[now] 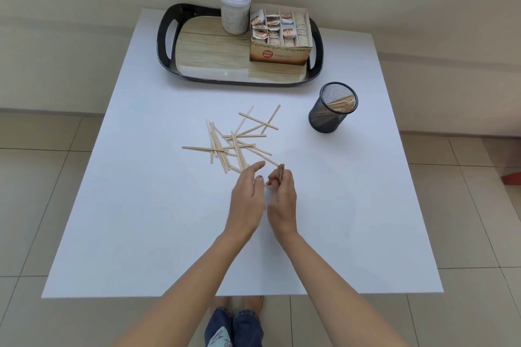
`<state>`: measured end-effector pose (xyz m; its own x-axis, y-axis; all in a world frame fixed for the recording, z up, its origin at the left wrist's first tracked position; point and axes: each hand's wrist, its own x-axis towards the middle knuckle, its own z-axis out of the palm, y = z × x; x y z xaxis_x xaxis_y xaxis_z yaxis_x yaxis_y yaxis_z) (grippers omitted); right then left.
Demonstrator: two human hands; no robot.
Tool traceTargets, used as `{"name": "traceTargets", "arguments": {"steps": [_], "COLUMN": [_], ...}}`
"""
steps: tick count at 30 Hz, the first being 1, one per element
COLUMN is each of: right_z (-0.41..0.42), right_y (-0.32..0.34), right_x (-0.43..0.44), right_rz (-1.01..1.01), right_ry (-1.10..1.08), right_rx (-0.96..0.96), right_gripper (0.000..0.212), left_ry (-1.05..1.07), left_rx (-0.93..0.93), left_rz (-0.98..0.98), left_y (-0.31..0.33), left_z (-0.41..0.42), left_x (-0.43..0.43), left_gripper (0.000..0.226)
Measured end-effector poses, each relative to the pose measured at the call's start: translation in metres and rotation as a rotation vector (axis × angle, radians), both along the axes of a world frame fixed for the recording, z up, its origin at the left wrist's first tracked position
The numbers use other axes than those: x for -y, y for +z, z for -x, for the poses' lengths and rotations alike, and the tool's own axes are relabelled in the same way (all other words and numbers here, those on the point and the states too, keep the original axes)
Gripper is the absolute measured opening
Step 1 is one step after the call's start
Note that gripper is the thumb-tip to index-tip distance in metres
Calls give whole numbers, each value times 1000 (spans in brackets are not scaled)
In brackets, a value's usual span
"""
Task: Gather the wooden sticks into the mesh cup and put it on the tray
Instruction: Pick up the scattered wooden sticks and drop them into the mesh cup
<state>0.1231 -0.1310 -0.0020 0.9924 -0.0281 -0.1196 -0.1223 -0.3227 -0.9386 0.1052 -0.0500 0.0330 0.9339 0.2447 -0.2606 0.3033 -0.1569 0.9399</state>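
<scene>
Several pale wooden sticks [235, 139] lie scattered and crossed in the middle of the white table [141, 220]. My right hand [282, 200] is closed around a small bundle of sticks, their ends poking up above my fingers. My left hand [246, 201] hovers beside it, fingers apart, index finger stretched toward the near end of the pile. A black mesh cup [332, 107] stands upright at the right, with some sticks inside. The black-rimmed tray [163, 48] with a wood-pattern floor sits at the table's far side.
On the tray stand a white lidded jar [235, 11] and an open tea-bag box [280, 36], filling its back right part. The floor around the table is tiled, a wall runs behind it. My feet show below the table's near edge.
</scene>
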Motion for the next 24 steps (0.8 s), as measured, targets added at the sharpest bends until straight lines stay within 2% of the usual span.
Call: {"name": "traceTargets", "arguments": {"steps": [5,9,10,12,14,17,24], "right_z": [-8,-27,-32,-40,-47,-59,-76], "right_y": [4,10,10,10,12,15,16], "right_x": [3,-2,-4,-9,-16,-30,-44], "right_rz": [77,229,331,522,625,748,929], "right_ry": [-17,70,108,172,192,217,317], "right_rx": [26,26,22,-3,-17,4,66], "right_gripper": [23,10,15,38,51,61,49], "left_ry": [97,194,208,217,223,225,221], "left_rx": [15,31,23,-3,-25,-30,-32], "left_rz": [-167,-296,-315,-340,-347,-351,-338], "left_y": [-9,-17,-18,-21,-22,-22,-20], "left_z": [11,17,18,18,19,21,25], "left_x": [-14,-24,-25,-27,-29,-30,-34], "left_gripper": [40,47,47,47,46,45,42]}}
